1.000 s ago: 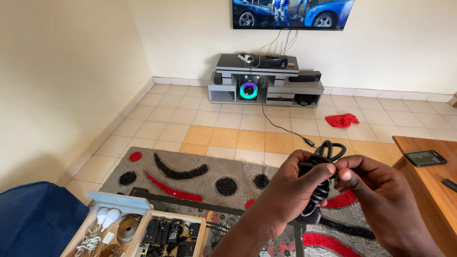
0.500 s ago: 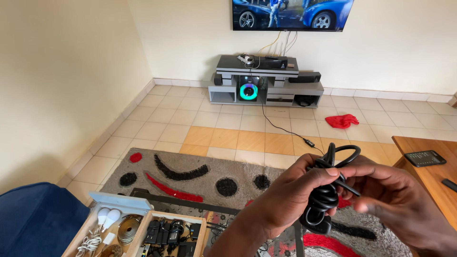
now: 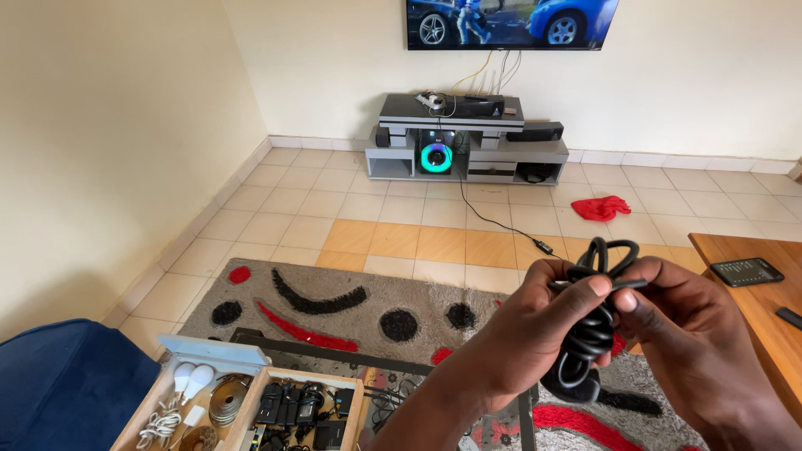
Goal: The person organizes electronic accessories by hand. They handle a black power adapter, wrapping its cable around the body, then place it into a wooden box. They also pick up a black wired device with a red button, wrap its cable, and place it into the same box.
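Black coiled cable [image 3: 589, 334] sat bundled between both hands, raised above the patterned rug [image 3: 351, 305]. The left hand [image 3: 535, 330] gripped the bundle, thumb pressed on top; the right hand [image 3: 693, 334] pinched a loop near its top, apparently tight. A wooden box [image 3: 355, 409] of small parts lay below.
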